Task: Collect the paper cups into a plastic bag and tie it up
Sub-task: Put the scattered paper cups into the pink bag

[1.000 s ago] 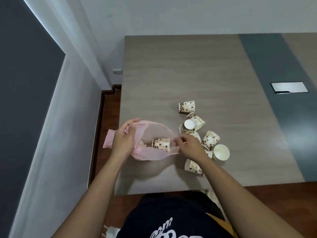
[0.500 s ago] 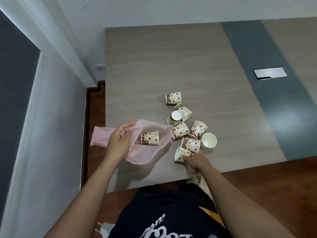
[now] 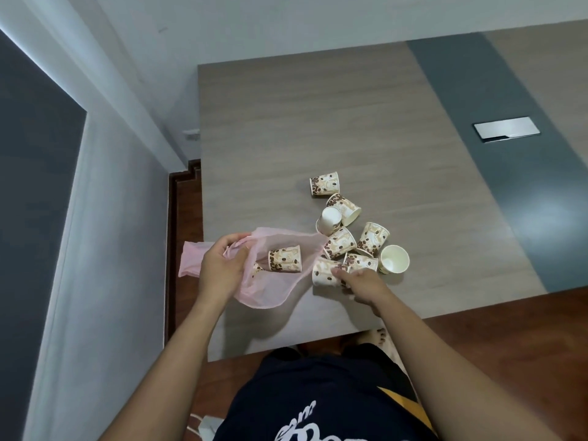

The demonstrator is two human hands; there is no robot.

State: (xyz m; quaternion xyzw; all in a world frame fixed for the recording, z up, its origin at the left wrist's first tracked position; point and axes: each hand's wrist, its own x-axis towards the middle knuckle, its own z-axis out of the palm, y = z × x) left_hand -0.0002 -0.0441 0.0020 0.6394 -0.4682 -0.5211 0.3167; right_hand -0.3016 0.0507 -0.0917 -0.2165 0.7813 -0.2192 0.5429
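Note:
A thin pink plastic bag (image 3: 273,288) lies at the table's near left corner, its mouth facing right. My left hand (image 3: 219,268) grips the bag's upper rim. Inside the bag lies a paper cup (image 3: 284,259) with a coffee-bean print, and a second cup (image 3: 256,268) peeks out beside my palm. My right hand (image 3: 362,283) closes its fingers on a cup lying on its side (image 3: 324,272) just outside the bag's mouth. Several more paper cups (image 3: 340,243) lie scattered to the right, one cup (image 3: 394,259) showing its white inside.
The grey wooden table (image 3: 318,122) has a dark strip with a metal cable hatch (image 3: 506,128) at the right. A wall runs close along the left. The table's near edge is just below my hands, with brown floor beyond.
My right hand left the bag's mouth, dropped to the nearest cup on the table and closed on it. The left hand kept hold of the bag.

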